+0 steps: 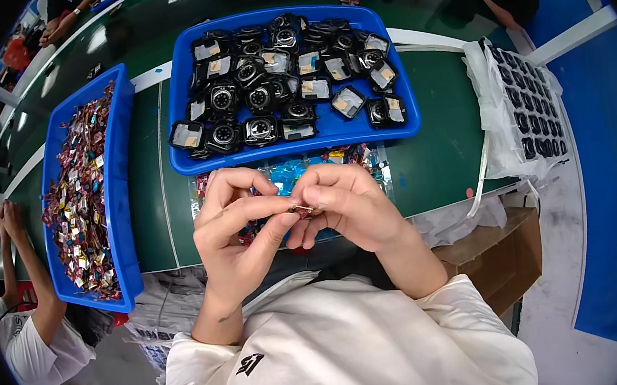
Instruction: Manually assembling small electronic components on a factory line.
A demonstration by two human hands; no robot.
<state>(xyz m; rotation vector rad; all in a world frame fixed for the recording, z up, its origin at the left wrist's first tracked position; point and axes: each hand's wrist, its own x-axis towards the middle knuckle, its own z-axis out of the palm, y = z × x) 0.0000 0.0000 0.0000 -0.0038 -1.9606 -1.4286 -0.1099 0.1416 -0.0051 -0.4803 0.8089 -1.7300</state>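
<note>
L hand (pixel 233 230) & R hand (pixel 359 206) both pinch a small reddish part (pixel 303 212), near side of watch-case tray (pixel 296 149); prob. mid-work. Parts bin (pixel 122 204) left of tray heaped: lots left, prob.; no. done unclear.

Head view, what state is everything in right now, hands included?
Left hand: pinching a small reddish part
Right hand: closed on the same part
Small reddish part: held, mostly covered
Wide blue tray: loaded with black watch-like cases
Left blue bin: heaped with small mixed parts
White tray: black pieces in rows
Cardboard box: open
</note>
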